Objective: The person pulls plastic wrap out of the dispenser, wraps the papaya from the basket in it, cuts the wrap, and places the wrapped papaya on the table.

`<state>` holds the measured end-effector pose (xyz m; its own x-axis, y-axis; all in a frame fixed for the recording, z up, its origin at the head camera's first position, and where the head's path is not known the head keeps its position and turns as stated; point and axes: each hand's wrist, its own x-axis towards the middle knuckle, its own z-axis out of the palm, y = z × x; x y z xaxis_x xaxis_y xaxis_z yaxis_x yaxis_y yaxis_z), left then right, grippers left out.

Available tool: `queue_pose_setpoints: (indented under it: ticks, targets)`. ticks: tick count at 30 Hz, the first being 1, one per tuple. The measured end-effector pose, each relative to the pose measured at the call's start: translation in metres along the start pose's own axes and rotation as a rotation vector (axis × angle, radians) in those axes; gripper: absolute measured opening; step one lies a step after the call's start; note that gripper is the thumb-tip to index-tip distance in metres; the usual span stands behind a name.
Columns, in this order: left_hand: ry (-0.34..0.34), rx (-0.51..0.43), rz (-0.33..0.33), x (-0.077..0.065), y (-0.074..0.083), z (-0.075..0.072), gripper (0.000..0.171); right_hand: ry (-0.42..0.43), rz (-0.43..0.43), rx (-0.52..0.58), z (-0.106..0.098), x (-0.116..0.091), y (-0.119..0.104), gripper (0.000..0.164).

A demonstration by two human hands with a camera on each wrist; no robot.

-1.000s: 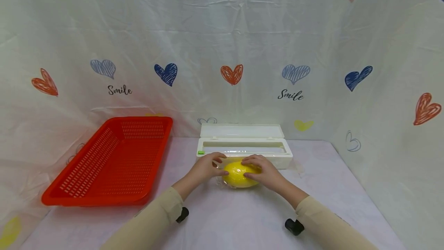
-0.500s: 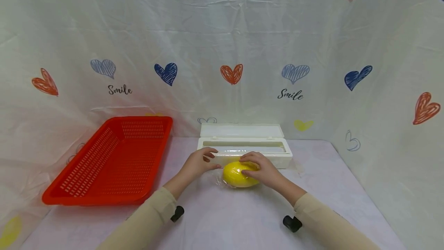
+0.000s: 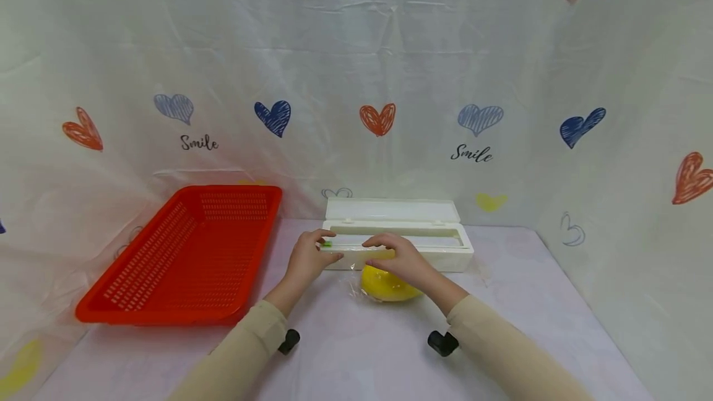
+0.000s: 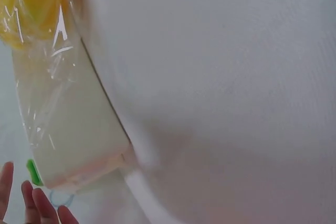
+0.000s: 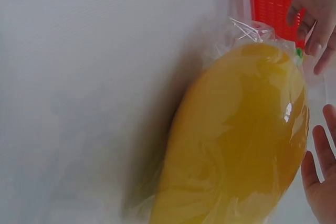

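Fruit (image 3: pixel 384 288) is set before the box (image 3: pixel 448 261) in the head view; left hand (image 3: pixel 305 258) and right hand (image 3: pixel 406 263) are held fingers apart, with nothing gripped. In the left wrist view, slack film (image 4: pixel 61 51) is shown, apparently left unsmoothed. In the right wrist view, wrapping is judged mostly done.

So the yellow oval thing (image 3: pixel 390 284), kinda fruit-looking, is lying on its side just below centre in the head view, long way roughly left to right. It's all shiny in clear film (image 4: pixel 55 59), with a crinkly loose bit sticking out past its left end. Left hand (image 3: pixel 305 260) is near that loose end, holding nothing; right hand (image 3: pixel 402 260) is right by the yellow thing, covering its upper right in the head view, fingers loosely curved, not gripping it.
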<state>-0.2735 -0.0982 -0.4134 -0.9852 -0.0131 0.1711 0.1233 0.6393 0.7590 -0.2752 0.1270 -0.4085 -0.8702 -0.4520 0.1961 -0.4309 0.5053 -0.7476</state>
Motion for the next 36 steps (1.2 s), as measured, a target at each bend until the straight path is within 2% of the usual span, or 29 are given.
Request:
queue_pose_setpoints:
  ticks: [2,5,11,15,22,26,36]
  targets:
    - [0.023,0.004,0.005,0.001,-0.002,0.0,0.046,-0.01,0.001,0.013,0.003,0.006,-0.004,0.033]
    - [0.03,-0.013,-0.021,0.002,-0.005,0.0,0.05,-0.019,-0.005,0.037,0.007,0.013,-0.009,0.032]
    - [-0.006,-0.046,-0.078,0.008,-0.013,0.003,0.054,-0.05,0.047,0.06,0.014,0.027,-0.015,0.032]
    - [-0.028,-0.069,-0.074,0.013,-0.021,0.005,0.052,-0.063,0.087,0.068,0.017,0.038,-0.016,0.033]
    - [-0.036,-0.128,-0.065,0.017,-0.032,0.007,0.046,-0.078,0.091,0.058,0.024,0.057,-0.021,0.026]
    - [-0.052,-0.178,-0.085,0.017,-0.033,0.006,0.044,-0.085,0.113,0.028,0.029,0.067,-0.024,0.023]
    - [-0.046,-0.279,-0.04,0.017,-0.036,0.007,0.043,-0.096,0.114,-0.003,0.044,0.082,-0.023,0.018]
